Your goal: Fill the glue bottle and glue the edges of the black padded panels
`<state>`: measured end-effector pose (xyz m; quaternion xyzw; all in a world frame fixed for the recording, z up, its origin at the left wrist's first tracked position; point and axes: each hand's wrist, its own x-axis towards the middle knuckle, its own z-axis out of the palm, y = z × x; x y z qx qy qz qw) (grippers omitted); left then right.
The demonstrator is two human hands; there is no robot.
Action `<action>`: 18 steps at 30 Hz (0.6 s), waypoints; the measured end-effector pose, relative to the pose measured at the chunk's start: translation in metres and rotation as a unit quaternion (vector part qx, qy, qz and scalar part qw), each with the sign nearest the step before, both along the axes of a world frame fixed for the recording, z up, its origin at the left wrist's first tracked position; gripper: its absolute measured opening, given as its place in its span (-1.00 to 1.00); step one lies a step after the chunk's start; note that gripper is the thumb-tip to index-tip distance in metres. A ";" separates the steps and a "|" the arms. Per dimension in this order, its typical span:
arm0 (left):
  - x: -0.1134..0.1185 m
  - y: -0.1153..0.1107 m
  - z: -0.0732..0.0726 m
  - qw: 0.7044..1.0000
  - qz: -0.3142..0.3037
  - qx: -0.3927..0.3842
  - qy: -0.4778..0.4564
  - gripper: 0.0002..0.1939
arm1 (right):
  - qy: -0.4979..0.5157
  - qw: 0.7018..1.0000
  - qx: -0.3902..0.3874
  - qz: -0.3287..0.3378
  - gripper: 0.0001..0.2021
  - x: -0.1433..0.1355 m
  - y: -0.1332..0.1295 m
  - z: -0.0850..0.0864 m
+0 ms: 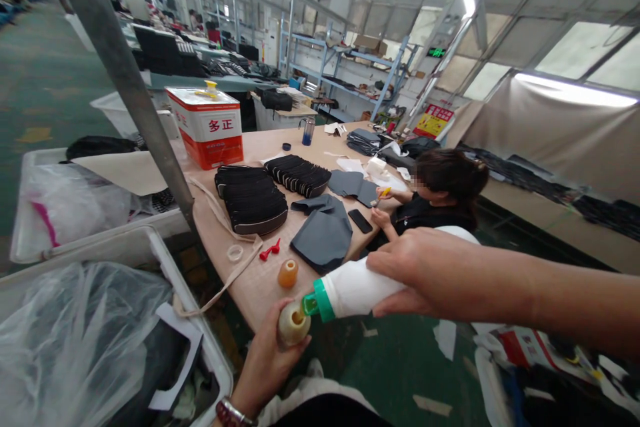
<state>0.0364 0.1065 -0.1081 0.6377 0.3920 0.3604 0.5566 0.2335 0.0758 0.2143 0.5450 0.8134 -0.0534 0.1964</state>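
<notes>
My left hand point(273, 353) is wrapped round a small cloudy bottle point(294, 327) with an open top, held just off the table's near edge. My right hand point(425, 273) grips a white squeeze bottle point(357, 287), tipped nearly on its side. Its green cap point(323, 300) has a spout that meets the mouth of the small bottle, with yellowish liquid visible there. On the table close by stands an amber bottle point(288, 273), also open. Beside it lie a red two-ended plastic piece point(270, 250) and a clear round lid point(235, 253).
The tan table point(260, 280) bears stacks of black padded pieces point(253, 200), grey sheets point(323, 237), a phone point(360, 221) and a red-and-white tin point(207, 127). A co-worker point(440, 193) sits at the right edge. White bins point(165, 260) and a slanted metal post point(125, 80) stand left.
</notes>
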 end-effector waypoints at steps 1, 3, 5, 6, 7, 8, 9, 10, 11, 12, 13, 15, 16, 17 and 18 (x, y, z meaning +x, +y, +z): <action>0.001 -0.001 0.000 1.000 0.007 -0.002 0.001 -0.44 | -0.005 1.000 -0.005 -0.005 -0.73 -0.001 0.000 0.001; 0.002 -0.002 0.000 1.000 0.019 -0.005 0.000 -0.43 | -0.018 1.000 -0.014 -0.016 -0.72 -0.004 0.001 0.002; 0.004 -0.002 0.000 1.000 0.025 -0.007 -0.003 -0.42 | -0.026 0.999 -0.018 -0.022 -0.70 -0.005 0.001 0.003; 0.004 -0.002 0.000 1.000 0.025 -0.008 -0.005 -0.42 | -0.028 0.999 -0.020 -0.023 -0.70 -0.006 0.002 0.003; 0.004 -0.001 0.000 1.000 0.024 -0.008 -0.006 -0.41 | -0.027 0.999 -0.021 -0.024 -0.69 -0.006 0.002 0.004; 0.004 -0.001 0.000 1.000 0.022 -0.009 -0.007 -0.42 | -0.024 0.999 -0.022 -0.024 -0.69 -0.005 0.002 0.004; 0.004 0.000 0.000 1.000 0.021 -0.009 -0.007 -0.42 | -0.020 0.999 -0.024 -0.023 -0.69 -0.004 0.003 0.004; 0.004 0.001 0.000 1.000 0.020 -0.009 -0.007 -0.41 | -0.016 0.999 -0.026 -0.021 -0.69 -0.003 0.003 0.003; 0.004 0.001 -0.001 1.000 0.019 -0.009 -0.006 -0.41 | -0.011 0.999 -0.026 -0.018 -0.69 -0.003 0.003 0.003; 0.003 0.002 -0.001 1.000 0.018 -0.009 -0.004 -0.41 | -0.009 1.000 -0.025 -0.016 -0.68 -0.002 0.004 0.003; 0.003 0.002 -0.001 1.000 0.015 -0.009 -0.003 -0.41 | -0.008 1.000 -0.023 -0.015 -0.68 -0.001 0.004 0.003; 0.003 0.003 -0.001 1.000 0.008 -0.011 0.000 -0.40 | -0.012 1.000 -0.020 -0.014 -0.67 -0.001 0.005 0.003; 0.003 0.003 -0.001 1.000 0.006 -0.012 0.000 -0.40 | -0.015 1.000 -0.020 -0.013 -0.67 -0.002 0.006 0.003; 0.003 0.003 -0.001 1.000 0.006 -0.014 0.000 -0.40 | -0.016 1.000 -0.020 -0.012 -0.67 -0.002 0.006 0.003; 0.003 0.002 -0.001 1.000 0.007 -0.015 0.000 -0.39 | -0.015 1.000 -0.020 -0.012 -0.67 -0.003 0.006 0.004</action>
